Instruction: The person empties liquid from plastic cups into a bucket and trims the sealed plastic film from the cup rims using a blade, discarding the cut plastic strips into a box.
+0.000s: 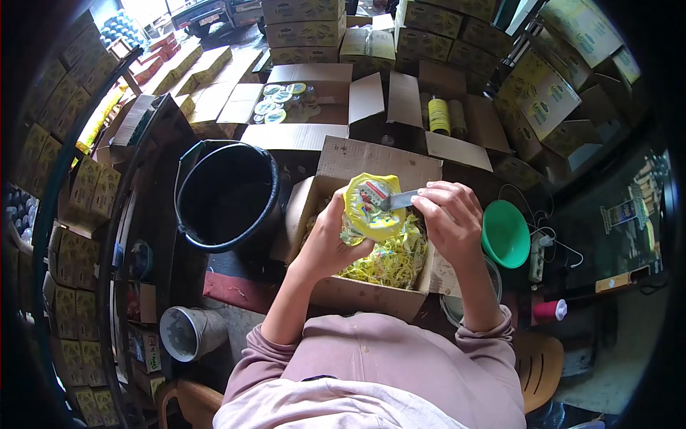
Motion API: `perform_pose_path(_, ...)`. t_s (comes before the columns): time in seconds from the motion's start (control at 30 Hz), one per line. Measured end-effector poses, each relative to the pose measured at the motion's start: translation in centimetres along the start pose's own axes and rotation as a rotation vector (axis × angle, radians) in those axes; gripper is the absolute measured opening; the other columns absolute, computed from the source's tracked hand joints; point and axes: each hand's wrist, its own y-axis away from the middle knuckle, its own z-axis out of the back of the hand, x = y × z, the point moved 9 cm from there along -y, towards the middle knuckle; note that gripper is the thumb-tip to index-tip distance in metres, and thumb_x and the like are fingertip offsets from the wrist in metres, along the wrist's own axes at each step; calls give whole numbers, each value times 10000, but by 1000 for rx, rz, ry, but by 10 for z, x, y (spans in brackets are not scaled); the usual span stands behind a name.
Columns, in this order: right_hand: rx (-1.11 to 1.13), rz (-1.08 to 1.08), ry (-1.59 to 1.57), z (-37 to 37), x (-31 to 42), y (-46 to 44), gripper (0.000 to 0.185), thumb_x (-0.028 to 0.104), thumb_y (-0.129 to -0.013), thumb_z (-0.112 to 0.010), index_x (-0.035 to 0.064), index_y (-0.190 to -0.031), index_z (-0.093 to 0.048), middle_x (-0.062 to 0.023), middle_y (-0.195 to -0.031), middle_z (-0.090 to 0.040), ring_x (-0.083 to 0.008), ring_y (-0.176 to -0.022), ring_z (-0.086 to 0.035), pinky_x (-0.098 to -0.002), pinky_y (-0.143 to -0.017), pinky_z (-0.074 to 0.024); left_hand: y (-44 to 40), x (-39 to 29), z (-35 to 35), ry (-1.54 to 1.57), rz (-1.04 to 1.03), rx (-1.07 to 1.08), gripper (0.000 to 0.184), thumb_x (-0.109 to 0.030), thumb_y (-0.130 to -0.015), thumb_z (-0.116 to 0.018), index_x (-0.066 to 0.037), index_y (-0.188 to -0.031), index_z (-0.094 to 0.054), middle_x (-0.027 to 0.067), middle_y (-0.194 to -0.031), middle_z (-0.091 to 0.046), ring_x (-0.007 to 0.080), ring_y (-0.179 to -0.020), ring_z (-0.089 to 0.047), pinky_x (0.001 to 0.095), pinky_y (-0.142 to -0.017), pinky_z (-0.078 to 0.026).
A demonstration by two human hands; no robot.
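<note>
My left hand [327, 239] is closed round a clear plastic cup whose top carries a printed film lid with a yellow rim [382, 227]. A flat metal blade [403, 200] is in my right hand [451, 218], with the fingers pinched on it. The blade's far end lies against the middle of the lid; whether it has cut through, I cannot tell. Both hands are above an opened cardboard box [371, 295], which holds a tangle of yellow and clear plastic strips [386, 261].
A black bucket [187, 214] stands at the left, a green bowl [505, 234] at the right. Behind are an open carton [296, 136] with round lidded cups and another with yellow rolls [439, 116]. A grey pail [187, 334] sits low at the left.
</note>
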Motion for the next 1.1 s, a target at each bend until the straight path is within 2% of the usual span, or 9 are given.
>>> perform_pose_path(0.1,33,72,32,0,8,0,176,70,-640,-644,83,-815,-626,-19,-810,-577,-168,-836,-584,-311,-759,-475,3,-5,5,2,-73,-59,712,-70,-616,-684,17,-1222,-319,134,-1036,-525,202,-945,-547,311,-843,-430)
perform_pose_path(0.2,48,138,24,0,15,-1,174,89,-645,-650,75,-817,-630,-22,-807,-575,-168,-825,-585,-311,-750,-486,2,-10,4,6,-4,-58,698,-89,-610,-731,-8,-1198,-364,156,-1046,-529,274,-986,-540,342,-839,-424)
perform_pose_path(0.5,50,215,38,-1,21,4,164,101,-652,-660,66,-808,-629,-30,-786,-565,-166,-797,-581,-305,-692,-510,6,-10,2,-26,29,-59,675,-81,-594,-757,5,-1164,-405,148,-1026,-547,287,-950,-559,337,-808,-446)
perform_pose_path(0.87,26,242,-15,1,20,13,130,85,-649,-664,56,-768,-620,-23,-742,-564,-143,-744,-585,-290,-665,-522,10,9,-22,39,154,106,681,-91,-581,-739,10,-1160,-396,162,-999,-563,296,-924,-567,340,-792,-447)
perform_pose_path(0.97,30,228,-22,0,17,17,166,76,-642,-669,63,-804,-634,-23,-737,-566,-139,-742,-588,-285,-664,-525,9,10,-27,86,187,147,696,-101,-581,-738,10,-1174,-390,168,-1018,-560,299,-951,-557,348,-810,-439)
perform_pose_path(1.1,31,203,-55,-2,13,21,308,65,-644,-668,77,-950,-636,-21,-737,-574,-142,-729,-591,-286,-660,-529,11,13,-35,75,187,166,706,-112,-590,-734,6,-1194,-386,174,-1030,-558,301,-978,-551,353,-829,-434)
